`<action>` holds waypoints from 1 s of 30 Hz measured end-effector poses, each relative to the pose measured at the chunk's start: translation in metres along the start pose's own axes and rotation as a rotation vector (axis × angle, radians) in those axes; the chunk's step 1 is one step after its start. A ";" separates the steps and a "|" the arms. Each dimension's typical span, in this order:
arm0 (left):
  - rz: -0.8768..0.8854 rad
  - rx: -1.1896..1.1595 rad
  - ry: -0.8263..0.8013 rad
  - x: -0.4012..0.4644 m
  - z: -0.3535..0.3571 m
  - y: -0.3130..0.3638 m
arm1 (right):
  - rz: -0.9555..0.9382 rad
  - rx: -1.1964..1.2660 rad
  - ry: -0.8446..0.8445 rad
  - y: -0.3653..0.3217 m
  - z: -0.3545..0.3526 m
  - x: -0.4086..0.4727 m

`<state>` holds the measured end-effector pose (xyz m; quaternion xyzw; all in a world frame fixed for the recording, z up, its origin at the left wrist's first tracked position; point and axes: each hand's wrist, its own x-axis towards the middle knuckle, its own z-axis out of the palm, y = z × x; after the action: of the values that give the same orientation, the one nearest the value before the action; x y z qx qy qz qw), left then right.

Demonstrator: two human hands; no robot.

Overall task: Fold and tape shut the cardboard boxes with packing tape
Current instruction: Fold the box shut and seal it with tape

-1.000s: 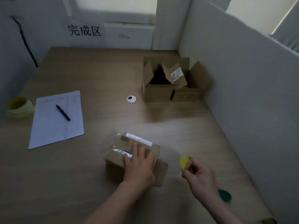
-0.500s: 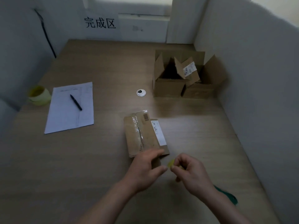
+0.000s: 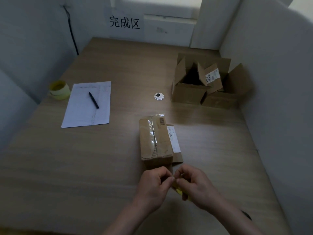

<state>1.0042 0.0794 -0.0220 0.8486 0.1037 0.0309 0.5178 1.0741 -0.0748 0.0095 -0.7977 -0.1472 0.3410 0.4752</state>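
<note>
A small brown cardboard box (image 3: 155,141) lies on the wooden table, a strip of clear tape running down its top seam and a loose flap with a white label sticking out on its right. Just in front of it my left hand (image 3: 155,185) and my right hand (image 3: 194,186) meet fingertip to fingertip. My right hand holds a small yellow tape roll (image 3: 179,190), mostly hidden by the fingers. My left fingers pinch at the roll's edge. Neither hand touches the box.
Two open cardboard boxes (image 3: 191,82) stand at the back right against the white partition (image 3: 271,82). A paper sheet (image 3: 81,111) with a black pen (image 3: 93,100) lies at left, a yellow tape roll (image 3: 59,89) beside it. A white grommet (image 3: 159,96) sits mid-table.
My left hand left the box and came to the tape roll in my right hand. The box turned lengthwise, its taped seam now pointing away from me. Both hands drew together.
</note>
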 end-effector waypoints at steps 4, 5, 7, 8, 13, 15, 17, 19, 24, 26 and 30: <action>-0.094 0.002 0.130 -0.008 -0.005 -0.004 | 0.037 0.131 -0.107 -0.002 -0.002 -0.005; -0.117 -0.009 0.171 -0.009 -0.007 -0.005 | 0.044 0.192 -0.140 -0.002 -0.005 -0.006; -0.162 -0.044 0.254 -0.010 -0.012 -0.008 | 0.017 0.258 -0.163 -0.003 -0.015 -0.007; -0.183 -0.046 0.302 -0.010 -0.014 -0.009 | -0.017 0.149 -0.127 -0.003 -0.020 -0.005; -0.291 0.019 0.475 0.002 -0.015 -0.015 | -0.152 -0.947 0.178 -0.013 -0.041 0.031; -0.328 0.060 0.503 0.011 -0.016 -0.019 | -0.210 -1.000 0.177 -0.019 -0.040 0.046; -0.364 0.086 0.525 0.018 -0.018 -0.022 | -0.245 -1.079 0.171 -0.021 -0.038 0.059; -0.394 0.101 0.534 0.022 -0.019 -0.025 | -0.262 -1.140 0.166 -0.024 -0.036 0.066; -0.429 0.105 0.554 0.026 -0.020 -0.030 | -0.289 -1.238 0.166 -0.026 -0.030 0.075; -0.433 0.101 0.571 0.027 -0.021 -0.032 | -0.307 -1.212 0.140 -0.026 -0.034 0.075; -0.433 0.090 0.571 0.026 -0.020 -0.035 | -0.318 -1.094 0.062 -0.028 -0.040 0.071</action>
<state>1.0219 0.1174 -0.0449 0.7859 0.4230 0.1517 0.4248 1.1551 -0.0472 0.0173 -0.9052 -0.4067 0.1158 0.0426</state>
